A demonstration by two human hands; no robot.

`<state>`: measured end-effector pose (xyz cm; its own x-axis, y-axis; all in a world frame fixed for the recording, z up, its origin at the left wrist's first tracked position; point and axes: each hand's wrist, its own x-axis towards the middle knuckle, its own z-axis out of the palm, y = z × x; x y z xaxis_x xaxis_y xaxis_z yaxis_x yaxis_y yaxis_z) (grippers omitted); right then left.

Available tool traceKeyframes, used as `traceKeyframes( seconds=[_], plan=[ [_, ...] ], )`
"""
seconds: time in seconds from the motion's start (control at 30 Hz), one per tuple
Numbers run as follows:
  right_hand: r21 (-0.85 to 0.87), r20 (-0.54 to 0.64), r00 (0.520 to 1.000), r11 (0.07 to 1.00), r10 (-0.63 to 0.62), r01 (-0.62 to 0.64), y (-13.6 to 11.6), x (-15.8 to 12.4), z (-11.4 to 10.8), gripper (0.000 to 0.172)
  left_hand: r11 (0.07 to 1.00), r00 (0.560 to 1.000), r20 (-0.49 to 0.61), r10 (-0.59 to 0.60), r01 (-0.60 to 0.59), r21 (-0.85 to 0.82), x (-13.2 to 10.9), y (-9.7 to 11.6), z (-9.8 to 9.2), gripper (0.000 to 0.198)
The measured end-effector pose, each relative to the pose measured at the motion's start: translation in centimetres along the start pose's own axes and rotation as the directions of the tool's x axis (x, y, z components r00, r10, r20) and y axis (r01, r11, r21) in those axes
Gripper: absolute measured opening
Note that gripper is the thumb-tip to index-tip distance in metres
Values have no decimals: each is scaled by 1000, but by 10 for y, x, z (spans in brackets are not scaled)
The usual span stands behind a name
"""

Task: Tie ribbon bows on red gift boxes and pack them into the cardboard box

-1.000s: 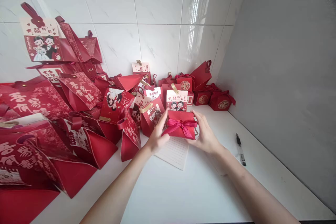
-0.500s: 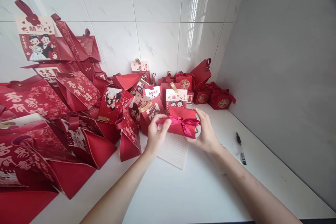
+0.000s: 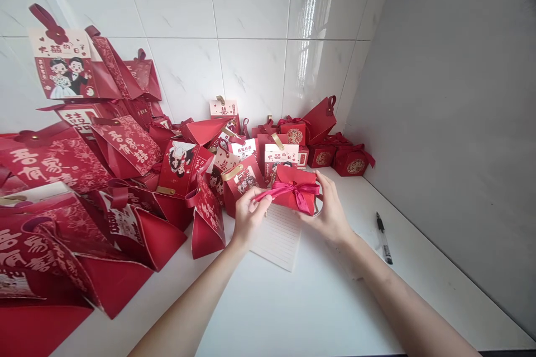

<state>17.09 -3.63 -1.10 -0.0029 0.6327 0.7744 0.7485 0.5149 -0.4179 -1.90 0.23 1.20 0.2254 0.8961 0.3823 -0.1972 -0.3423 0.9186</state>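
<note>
One red box (image 3: 288,202), glossy ribbon (image 3: 288,188) knotted across its front, held over the far end of the lined paper (image 3: 278,242), near the assorted red gift boxes (image 3: 125,142). Right hand (image 3: 333,212) grips the box's right side; left hand (image 3: 250,215) pinches the ribbon's left end (pulled out straight). Also on the white table (image 3: 293,312): one black pen (image 3: 384,238), lying to the right.

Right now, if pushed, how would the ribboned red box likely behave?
Probably stiff: the box shows straight edges. Likely light: the right hand grips one side while the left hand pinches the ribbon, whose drooping end suggests floppiness.
</note>
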Motion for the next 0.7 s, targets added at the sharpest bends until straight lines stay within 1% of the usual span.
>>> traceKeyframes(
  seconds=[0.1,0.2,0.3,0.33,0.43,0.5,0.6,0.67,0.7],
  plan=[
    [32,7,999,999,42,-42,1,0,1,88,999,998,48,45,-45,14,-1,0,-2,17],
    [66,27,995,993,93,-95,1,1,2,83,995,990,113,84,-89,37,-2,1,-2,24],
    [82,106,982,983,154,-163,0,0,2,76,989,978,195,72,-96,116,-3,1,-2,26],
    [88,142,975,979,173,-186,0,0,2,73,979,971,225,84,-122,162,-3,0,-2,25],
    [114,224,950,963,215,-245,0,0,2,67,907,936,306,176,-275,319,-4,-5,-2,23],
    [151,257,939,951,227,-271,2,-1,3,70,847,916,334,224,-352,398,-5,-9,-3,23],
    [192,273,941,947,200,-257,7,-4,4,88,759,880,373,293,-451,470,-6,-15,-3,25],
    [148,234,958,968,167,-204,8,-5,5,96,689,839,420,346,-531,493,-6,-19,-2,26],
    [101,199,969,981,146,-169,8,-6,5,97,661,819,441,367,-563,497,-6,-20,-2,26]
  ],
)
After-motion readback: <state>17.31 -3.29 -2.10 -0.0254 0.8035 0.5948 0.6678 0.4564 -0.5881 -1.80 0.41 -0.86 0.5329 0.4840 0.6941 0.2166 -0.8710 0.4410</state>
